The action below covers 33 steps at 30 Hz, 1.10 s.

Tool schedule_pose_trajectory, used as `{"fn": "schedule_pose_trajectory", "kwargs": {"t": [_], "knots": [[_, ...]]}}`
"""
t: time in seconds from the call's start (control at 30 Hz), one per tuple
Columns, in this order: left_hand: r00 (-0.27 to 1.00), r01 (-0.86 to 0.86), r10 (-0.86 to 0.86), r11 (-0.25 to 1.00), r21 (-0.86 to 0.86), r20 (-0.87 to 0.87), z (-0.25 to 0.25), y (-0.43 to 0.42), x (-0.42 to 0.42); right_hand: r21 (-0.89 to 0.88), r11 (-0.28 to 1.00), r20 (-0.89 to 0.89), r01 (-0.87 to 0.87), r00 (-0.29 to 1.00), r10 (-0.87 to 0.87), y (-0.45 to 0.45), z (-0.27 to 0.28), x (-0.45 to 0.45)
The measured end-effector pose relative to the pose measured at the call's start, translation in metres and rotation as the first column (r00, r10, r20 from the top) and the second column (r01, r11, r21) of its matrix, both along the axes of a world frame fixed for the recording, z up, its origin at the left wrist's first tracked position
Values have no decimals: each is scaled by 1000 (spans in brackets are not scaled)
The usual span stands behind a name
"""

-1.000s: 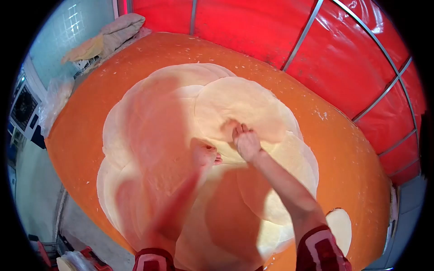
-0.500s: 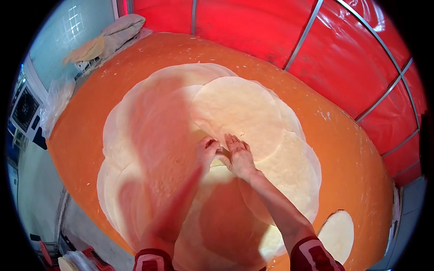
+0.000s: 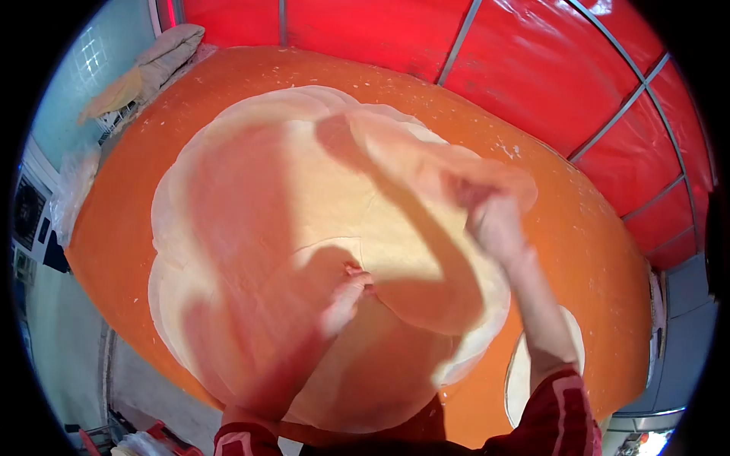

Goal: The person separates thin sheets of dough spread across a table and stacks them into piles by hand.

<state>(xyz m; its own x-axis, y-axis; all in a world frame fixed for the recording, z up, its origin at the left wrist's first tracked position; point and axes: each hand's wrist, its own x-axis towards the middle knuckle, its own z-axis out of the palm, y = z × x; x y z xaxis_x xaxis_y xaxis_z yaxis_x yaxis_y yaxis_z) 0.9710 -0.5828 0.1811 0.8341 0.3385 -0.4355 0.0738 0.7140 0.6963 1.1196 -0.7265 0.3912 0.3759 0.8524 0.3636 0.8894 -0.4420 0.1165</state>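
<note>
Thin, round, pale dough sheets [image 3: 327, 197] lie overlapping in a wide pile on the orange table. My right hand [image 3: 490, 216], blurred by motion, is closed on one dough sheet [image 3: 418, 163] and holds it lifted and folded over toward the right edge of the pile. Its shadow falls across the sheets beneath. Near the middle of the pile my left hand [image 3: 351, 295] rests low with curled fingers, touching the dough; what they pinch, if anything, is hidden.
The orange table [image 3: 114, 281] has a single separate dough round [image 3: 519, 380] at the lower right, partly behind my right arm. Red sheeting [image 3: 365, 38] on a metal frame stands behind the table. Folded cloth [image 3: 167, 57] and a plastic bag [image 3: 74, 186] are at the left.
My right hand has moved right and up from the middle, pulling the top dough sheet off the pile. My left hand has stayed near the middle, slightly lower. The view has shifted a little.
</note>
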Motion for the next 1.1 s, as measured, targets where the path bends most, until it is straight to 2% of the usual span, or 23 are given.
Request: {"fn": "schedule_pose_trajectory", "kwargs": {"t": [0.1, 0.13, 0.17, 0.2, 0.27, 0.33, 0.4, 0.43, 0.47, 0.5, 0.57, 0.63, 0.67, 0.73, 0.77, 0.8, 0.83, 0.87, 0.9, 0.97, 1.0, 1.03, 1.1], "knots": [[997, 0, 1, 1000, 17, -74, 35, -7, -4, -237, 962, 174, 133, 980, -93, -42, -100, -30], [997, 0, 2, 1000, 23, -72, 38, -7, -4, -237, 961, 27, 146, 989, -144, -51, -131, -35], [976, 156, -157, 988, -18, -148, 41, -4, -5, -236, 959, -122, 159, 974, -191, -58, -153, -41], [925, 303, -311, 950, -70, -218, 43, -3, -6, -183, 974, -119, 137, 980, -160, -63, -161, -52], [909, 324, -329, 944, -64, -254, 47, -15, -11, 13, 991, -164, 133, 978, -129, -60, -169, -75], [874, 387, -410, 912, -139, -261, 43, -24, -13, 37, 988, -222, 148, 965, -137, -61, -170, -89], [898, 345, -380, 921, -179, -223, 36, -31, -12, 9, 985, -332, 171, 930, -159, -61, -164, -100], [919, 304, -348, 925, -229, -187, 32, -34, -13, 11, 985, -326, 173, 932, -159, -61, -165, -105], [920, 306, -349, 925, -225, -181, 22, -36, -14, 33, 987, -225, 154, 964, -143, -61, -168, -111], [926, 370, -377, 920, -132, -33, 9, -36, -16, 52, 990, -122, 132, 985, -125, -61, -169, -115], [908, 408, -403, 913, -26, 120, 27, -35, -19, 54, 988, -155, 145, 979, -135, -58, -164, -118], [909, 399, -390, 916, -41, 145, 51, -38, -19, 165, 985, -53, 60, 997, -52, -57, -159, -116], [912, 391, -381, 920, -40, 149, 50, -36, -23, 165, 985, -48, 50, 998, -42, -58, -157, -112], [943, 300, -322, 931, 209, 81, 44, -25, -38, -133, 976, -381, 174, 900, -212, -60, -152, -89], [948, 297, -299, 724, 623, -105, 52, -14, -52, -97, 974, -509, 203, 831, -223, -62, -129, -75], [944, 321, -190, 347, 881, -269, 59, 1, -71, -57, 969, -626, 242, 747, -224, -64, -106, -61], [995, 66, 68, 163, 984, -78, 38, 14, -97, -20, 956, -727, 291, 653, -214, -65, -82, -47], [971, -7, 239, -34, 999, 15, 43, 19, -122, 2, 999, -134, 47, 990, -46, -57, -55, -38], [903, -29, 412, -222, 975, 121, 47, 23, -147, 28, 990, -171, 139, 976, -132, -45, -9, -63], [830, 121, 553, -318, 940, 80, 73, 24, -185, -54, 993, -127, 107, 985, -113, -35, 29, -100], [837, 53, 512, 279, 959, -195, 68, 27, -200, -149, 987, -121, 67, 989, -85, -30, 35, -122], [858, -13, 331, 780, 626, -394, 64, 25, -214, -244, 969, -116, 23, 992, -53, -26, 33, -142], [828, -76, 377, 809, 583, -415, 66, 23, -223, -310, 939, -148, -150, 983, 108, -24, -23, -169]]}}
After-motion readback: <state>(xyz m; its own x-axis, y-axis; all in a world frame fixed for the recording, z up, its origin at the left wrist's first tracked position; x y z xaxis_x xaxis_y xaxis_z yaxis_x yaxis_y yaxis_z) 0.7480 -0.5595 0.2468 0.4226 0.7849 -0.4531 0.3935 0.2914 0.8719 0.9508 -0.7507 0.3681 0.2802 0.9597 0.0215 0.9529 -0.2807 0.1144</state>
